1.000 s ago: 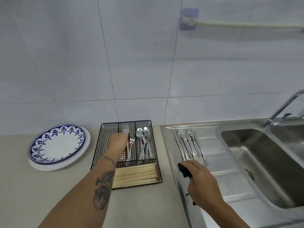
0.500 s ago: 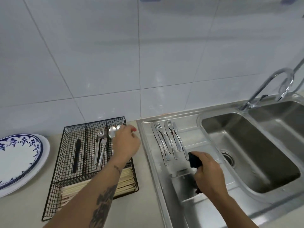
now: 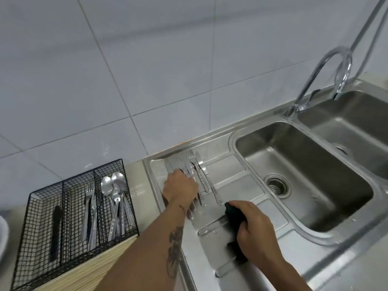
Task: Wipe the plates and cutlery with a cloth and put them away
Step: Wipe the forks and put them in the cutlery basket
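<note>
**Reaching into the cutlery on the drainboard**

Reaching w/ the left hand (image 3: 180, 189) onto the steel drainboard (image 3: 235, 169), the person has the fingers curled down over the loose cutlery (image 3: 198, 171) lying there: forks and knives side by side, tips toward the tiled wall (image 3: 147, 70). Left grip sits on top of that pile, but can't tell if it's clamped on a piece or only touching; fingertips are hidden under the hand.

Right hand (image 3: 257, 229) is nearer the camera, also over the drainboard, grip clenched around a dark cloth (image 3: 234, 215) that sticks out above and below the fist.

Black wire basket (image 3: 27, 238) stands on the table left of the sink unit. Its compartments: one dark-handled utensil (image 3: 55, 232) at left, forks (image 3: 89, 215) in the middle, spoons (image 3: 113, 192) at right, a row of pale chopsticks (image 3: 84, 269) across the near end.

Sink basin (image 3: 304, 185) w/ drain lies right of the drainboard, curved faucet (image 3: 327, 66) behind it. White plate edge (image 3: 3, 234) barely shows at far left.
</note>
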